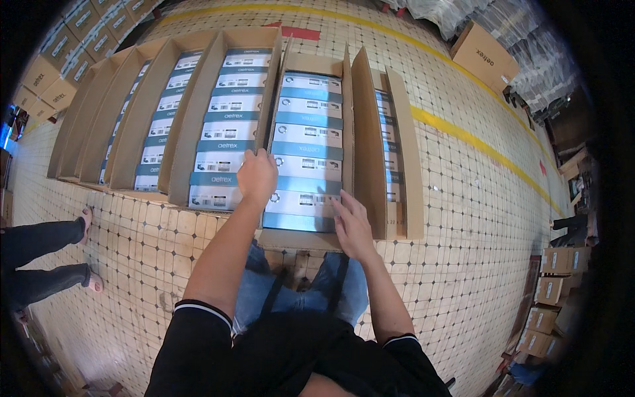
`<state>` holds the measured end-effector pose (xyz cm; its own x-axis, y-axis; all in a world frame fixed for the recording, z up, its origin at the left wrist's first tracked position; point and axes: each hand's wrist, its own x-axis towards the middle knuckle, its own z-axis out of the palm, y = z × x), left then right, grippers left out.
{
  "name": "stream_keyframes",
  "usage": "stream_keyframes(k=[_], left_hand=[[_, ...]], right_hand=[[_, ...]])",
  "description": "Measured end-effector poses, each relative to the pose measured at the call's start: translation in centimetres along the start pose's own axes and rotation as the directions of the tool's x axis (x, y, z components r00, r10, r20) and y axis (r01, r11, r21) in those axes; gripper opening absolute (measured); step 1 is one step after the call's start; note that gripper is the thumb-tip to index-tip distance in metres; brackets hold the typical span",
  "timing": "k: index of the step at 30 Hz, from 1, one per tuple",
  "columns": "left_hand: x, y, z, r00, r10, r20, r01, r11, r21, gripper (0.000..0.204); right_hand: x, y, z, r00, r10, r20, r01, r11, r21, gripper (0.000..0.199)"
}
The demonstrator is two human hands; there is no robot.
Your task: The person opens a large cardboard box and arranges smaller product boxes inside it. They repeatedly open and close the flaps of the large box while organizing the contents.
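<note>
1. Left grip (258, 175): fingers bent together at the left edge of the open carton (314, 64); whether they pinch the wall or press a box, cannot tell.
2. Right grip (354, 225): fingers loosely apart, clamped on nothing, fingertips at the right ends of the nearer boxes. Firm contact or light touch, cannot tell.
3. Handling, my judgement: the step looks like steadying or squaring the row. Even, light pressure from both sides should serve; a one-sided push could skew the boxes or bow the carton wall. Best keep fingertips clear of the narrow side gaps, and press on box edges rather than the middle of a face, which may dent.
4. Row of shoe boxes (301, 200): inside the carton, directly before the wearer, one behind another from the near end to the far. White faces alternate with glossy blue-teal bands; labels face up. Printing on the bands is inverted against that of the carton to the left. Light glares off the nearest band.
5. Carton: plain brown, top open, long side flaps raised.
6. Farther out: left neighbour carton (241, 38) and right neighbour carton (405, 165), both holding similar boxes. Beyond, tiled floor (456, 218) with a yellow line (476, 142).
</note>
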<state>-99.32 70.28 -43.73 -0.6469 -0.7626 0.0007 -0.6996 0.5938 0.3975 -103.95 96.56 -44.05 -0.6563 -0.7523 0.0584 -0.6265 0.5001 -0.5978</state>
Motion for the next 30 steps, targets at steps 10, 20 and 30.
stream_keyframes(k=[10, 20, 30], left_hand=[[0.09, 0.01, 0.11, 1.000, 0.002, 0.010, -0.002, 1.000, 0.022, 0.027], [0.06, 0.28, -0.03, 1.000, -0.011, 0.022, 0.009, 0.999, 0.047, 0.028], [0.04, 0.26, 0.04, 1.000, -0.003, 0.009, 0.003, 0.999, 0.045, 0.027]], right_hand=[[0.09, 0.16, 0.32, 0.999, -0.030, -0.038, 0.031, 1.000, 0.007, 0.046], [0.07, 0.20, 0.21, 0.999, -0.033, -0.040, 0.034, 0.999, 0.026, 0.048], [-0.07, 0.47, 0.49, 0.998, -0.034, -0.056, 0.037, 0.998, 0.044, 0.046]])
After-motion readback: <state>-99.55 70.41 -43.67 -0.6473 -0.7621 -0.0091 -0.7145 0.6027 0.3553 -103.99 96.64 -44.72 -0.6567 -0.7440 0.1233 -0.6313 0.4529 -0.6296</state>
